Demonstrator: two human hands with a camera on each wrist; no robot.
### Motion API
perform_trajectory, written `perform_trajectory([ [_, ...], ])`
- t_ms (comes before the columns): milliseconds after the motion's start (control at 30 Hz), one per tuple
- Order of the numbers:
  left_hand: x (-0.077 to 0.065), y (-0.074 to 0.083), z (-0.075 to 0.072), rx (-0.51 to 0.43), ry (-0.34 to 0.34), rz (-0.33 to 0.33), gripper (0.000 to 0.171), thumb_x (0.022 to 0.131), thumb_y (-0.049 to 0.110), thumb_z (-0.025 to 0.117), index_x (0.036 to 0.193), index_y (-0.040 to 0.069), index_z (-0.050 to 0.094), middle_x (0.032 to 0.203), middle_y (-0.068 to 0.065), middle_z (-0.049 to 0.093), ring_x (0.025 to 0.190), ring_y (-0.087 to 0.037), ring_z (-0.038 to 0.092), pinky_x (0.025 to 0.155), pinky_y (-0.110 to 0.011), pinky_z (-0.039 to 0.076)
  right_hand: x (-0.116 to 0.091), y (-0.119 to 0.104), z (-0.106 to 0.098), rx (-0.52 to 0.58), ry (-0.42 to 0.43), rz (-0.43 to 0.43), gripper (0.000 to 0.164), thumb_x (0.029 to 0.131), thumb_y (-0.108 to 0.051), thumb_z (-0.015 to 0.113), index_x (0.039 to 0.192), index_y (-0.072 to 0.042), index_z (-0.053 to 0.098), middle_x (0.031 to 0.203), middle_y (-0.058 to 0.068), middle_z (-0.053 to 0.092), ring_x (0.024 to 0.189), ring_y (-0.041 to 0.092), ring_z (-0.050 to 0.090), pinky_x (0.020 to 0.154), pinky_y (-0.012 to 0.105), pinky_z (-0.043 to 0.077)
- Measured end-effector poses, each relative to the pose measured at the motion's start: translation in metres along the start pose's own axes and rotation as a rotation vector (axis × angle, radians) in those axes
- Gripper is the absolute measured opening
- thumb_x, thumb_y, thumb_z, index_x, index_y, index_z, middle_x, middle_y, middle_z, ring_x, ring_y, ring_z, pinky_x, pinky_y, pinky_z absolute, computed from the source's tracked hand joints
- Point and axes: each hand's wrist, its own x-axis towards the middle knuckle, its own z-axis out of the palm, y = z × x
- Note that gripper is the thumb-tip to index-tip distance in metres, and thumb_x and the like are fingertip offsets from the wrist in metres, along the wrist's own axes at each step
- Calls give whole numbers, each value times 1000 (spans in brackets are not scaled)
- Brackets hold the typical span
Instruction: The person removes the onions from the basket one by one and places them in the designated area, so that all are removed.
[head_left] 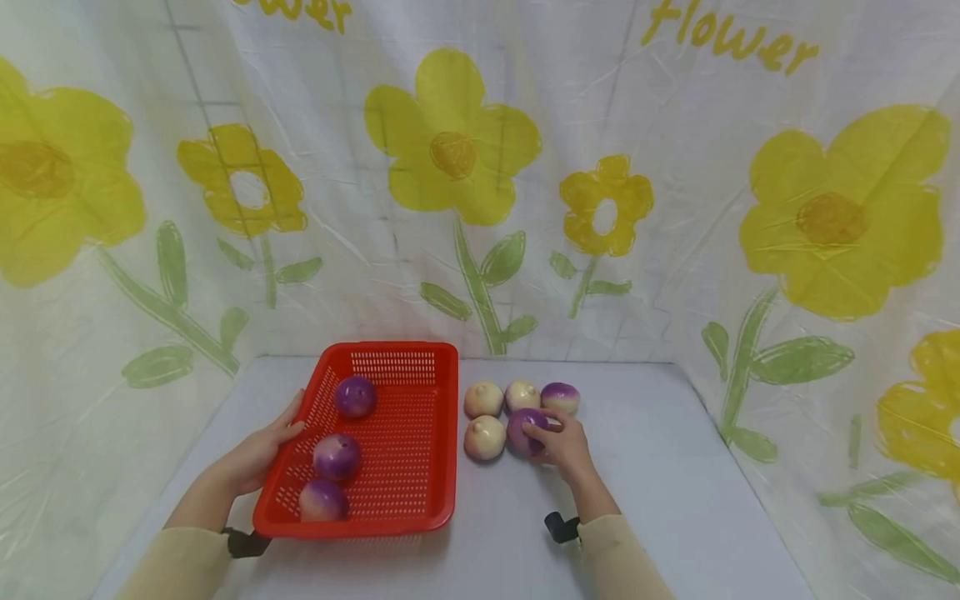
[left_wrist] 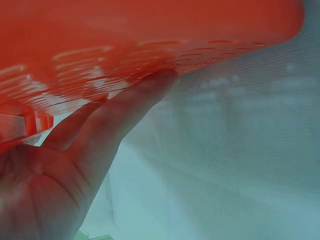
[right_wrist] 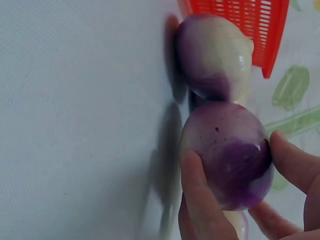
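Note:
My left hand [head_left: 258,454] holds a red plastic basket [head_left: 447,433] by its left side, the thumb at the rim and fingers [left_wrist: 120,107] stretched along its slotted underside. Three purple turnips, a far one [head_left: 356,397], a middle one [head_left: 337,457] and a near one [head_left: 323,500], lie along the basket's left side. Right of the basket, my right hand [head_left: 562,446] grips a purple turnip [head_left: 527,431] between thumb and fingers, at the front of a small group. In the right wrist view the fingers lie on opposite sides of this turnip [right_wrist: 232,155].
Beside the gripped turnip sits a pale turnip [head_left: 484,437]. Behind them stand two more pale turnips, a left one [head_left: 483,400] and a middle one [head_left: 522,396], and a purple-topped turnip [head_left: 560,397]. A flower-printed curtain [head_left: 337,275] surrounds the white table [head_left: 660,467].

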Motion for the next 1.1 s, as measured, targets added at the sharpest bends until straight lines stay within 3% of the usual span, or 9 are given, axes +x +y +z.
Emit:
perform_trajectory([
  [433,0,1,2,3,0,-1,61,104,36,31,146,48,-13,160,-9,-13,128,-29,47,96,-49,49,-1,7,-1,-6,14,15,67,77,-26,79,134,-5,49,125,30,52,103,39,61,68,44,59],
  [600,0,2,1,-4,-6,8,61,104,35,29,146,47,-14,160,-11,-12,126,-27,49,96,-49,49,-1,0,-5,-134,120,-31,72,79,-39,75,135,-4,47,135,28,46,104,40,61,71,38,59],
  [700,0,1,0,-12,-10,14,61,104,34,29,146,46,-15,159,-12,-12,124,-26,50,96,-50,48,-2,-11,-8,-200,202,-77,71,80,-47,72,134,-6,49,138,23,47,109,37,58,83,41,55],
  [800,-1,0,-1,-17,-9,13,61,104,34,29,146,45,-15,159,-12,-12,124,-27,51,96,-50,48,-4,-27,-8,-161,219,-113,70,80,-52,69,132,-9,50,136,18,50,117,35,52,91,46,51],
  [967,-1,1,0,-19,1,3,61,104,34,29,146,47,-13,160,-10,-12,126,-28,49,96,-50,48,-11,-62,0,-24,160,-149,71,79,-56,68,133,-14,49,135,14,51,111,29,56,85,45,55],
  [1100,-1,1,0,-10,7,2,61,104,35,31,145,49,-12,160,-9,-13,127,-28,48,96,-49,49,-18,-91,14,45,97,-182,70,80,-52,70,134,-13,48,135,16,51,114,32,55,84,45,56],
])
